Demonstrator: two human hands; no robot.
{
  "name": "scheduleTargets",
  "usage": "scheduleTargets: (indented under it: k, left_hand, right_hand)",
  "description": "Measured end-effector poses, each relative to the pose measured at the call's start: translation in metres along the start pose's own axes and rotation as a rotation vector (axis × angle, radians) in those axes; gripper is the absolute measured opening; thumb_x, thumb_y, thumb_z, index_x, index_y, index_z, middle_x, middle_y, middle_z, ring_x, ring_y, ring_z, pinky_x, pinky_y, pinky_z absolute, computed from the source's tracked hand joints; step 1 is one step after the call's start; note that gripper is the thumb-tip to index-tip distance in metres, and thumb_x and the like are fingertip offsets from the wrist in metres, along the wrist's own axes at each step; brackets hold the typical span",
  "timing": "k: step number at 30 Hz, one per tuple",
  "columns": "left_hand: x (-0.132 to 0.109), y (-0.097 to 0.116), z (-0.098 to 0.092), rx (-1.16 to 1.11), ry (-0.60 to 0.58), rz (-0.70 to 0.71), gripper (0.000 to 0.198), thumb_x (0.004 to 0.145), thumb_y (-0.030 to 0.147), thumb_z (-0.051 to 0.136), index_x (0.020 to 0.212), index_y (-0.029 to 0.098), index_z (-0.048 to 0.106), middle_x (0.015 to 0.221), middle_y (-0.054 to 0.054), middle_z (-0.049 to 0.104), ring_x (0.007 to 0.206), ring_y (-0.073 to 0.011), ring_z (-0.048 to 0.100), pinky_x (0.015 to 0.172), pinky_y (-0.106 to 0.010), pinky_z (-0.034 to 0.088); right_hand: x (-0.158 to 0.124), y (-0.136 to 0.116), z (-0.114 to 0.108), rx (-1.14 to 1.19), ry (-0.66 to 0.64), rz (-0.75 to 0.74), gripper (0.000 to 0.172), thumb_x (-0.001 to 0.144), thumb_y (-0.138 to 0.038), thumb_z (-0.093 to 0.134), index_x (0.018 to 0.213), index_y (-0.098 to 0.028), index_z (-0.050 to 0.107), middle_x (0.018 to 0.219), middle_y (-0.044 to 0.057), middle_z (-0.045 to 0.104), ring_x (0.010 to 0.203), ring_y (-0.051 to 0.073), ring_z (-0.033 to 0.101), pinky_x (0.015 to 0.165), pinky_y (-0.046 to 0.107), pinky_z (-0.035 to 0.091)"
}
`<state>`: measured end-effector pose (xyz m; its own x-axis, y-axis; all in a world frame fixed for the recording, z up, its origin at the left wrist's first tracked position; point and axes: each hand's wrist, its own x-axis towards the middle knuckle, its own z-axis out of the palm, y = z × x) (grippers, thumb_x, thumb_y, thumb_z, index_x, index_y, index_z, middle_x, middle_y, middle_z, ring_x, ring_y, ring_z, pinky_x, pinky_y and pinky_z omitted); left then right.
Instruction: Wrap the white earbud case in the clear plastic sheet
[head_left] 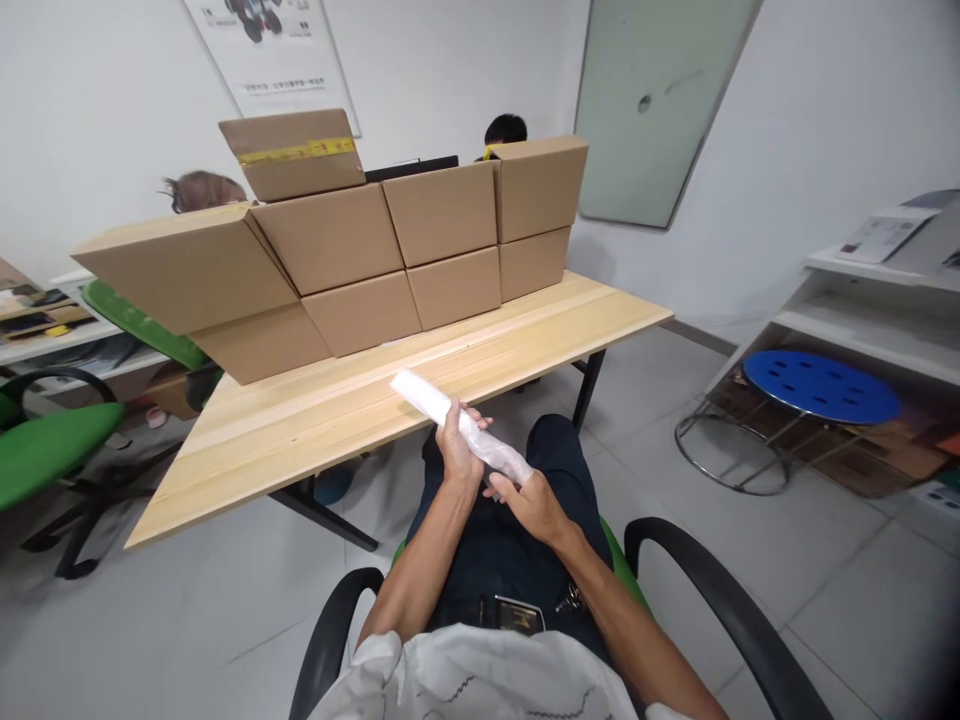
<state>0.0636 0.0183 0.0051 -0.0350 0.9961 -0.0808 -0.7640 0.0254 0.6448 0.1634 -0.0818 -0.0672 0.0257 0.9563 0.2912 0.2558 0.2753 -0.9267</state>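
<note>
Bundle (421, 395), white, slender, held above the lap (566, 470), far end pointing toward wooden table (277, 430); left hand (459, 450) wrapped round its middle, right hand (536, 503) gripping near end; cardboard boxes (442, 215) stacked on the table

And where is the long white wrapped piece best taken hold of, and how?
Probably at the far end of the white wrapped piece, coming from the table side, pinched across its width: that slim, straight end sticks out free, while the left grip and right grip hold it further back.
</note>
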Motion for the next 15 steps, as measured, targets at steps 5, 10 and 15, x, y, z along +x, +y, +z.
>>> scheduleTargets:
  k: [5,10,15]
  left_hand:
    - [0.0,-0.002,-0.001,0.009,-0.017,-0.009,0.036,0.085,0.046,0.093,0.09,0.021,0.067,0.066,0.006,0.064,0.054,-0.0106,0.058,0.074,-0.031,0.06]
    - [0.002,-0.004,-0.002,0.01,-0.025,0.0,0.037,0.088,0.047,0.093,0.089,0.021,0.066,0.067,0.006,0.064,0.055,-0.0103,0.059,0.075,-0.03,0.06]
    - [0.004,-0.006,-0.003,0.025,-0.033,-0.013,0.045,0.08,0.05,0.097,0.091,0.02,0.064,0.066,0.007,0.064,0.055,-0.0099,0.058,0.074,-0.03,0.061]
  right_hand:
    - [0.003,0.0,0.001,0.069,0.042,0.05,0.072,0.116,-0.079,0.045,0.122,-0.019,0.086,0.083,0.008,0.086,0.068,0.024,0.08,0.07,0.038,0.067]
    - [0.001,0.003,0.002,0.041,0.079,0.009,0.085,0.117,-0.084,0.034,0.096,-0.02,0.086,0.078,0.009,0.084,0.065,0.022,0.077,0.072,0.037,0.066]
    - [0.002,0.01,0.0,-0.034,0.038,-0.067,0.087,0.118,-0.082,0.032,0.089,-0.021,0.086,0.083,0.009,0.086,0.065,0.022,0.078,0.074,0.037,0.067]
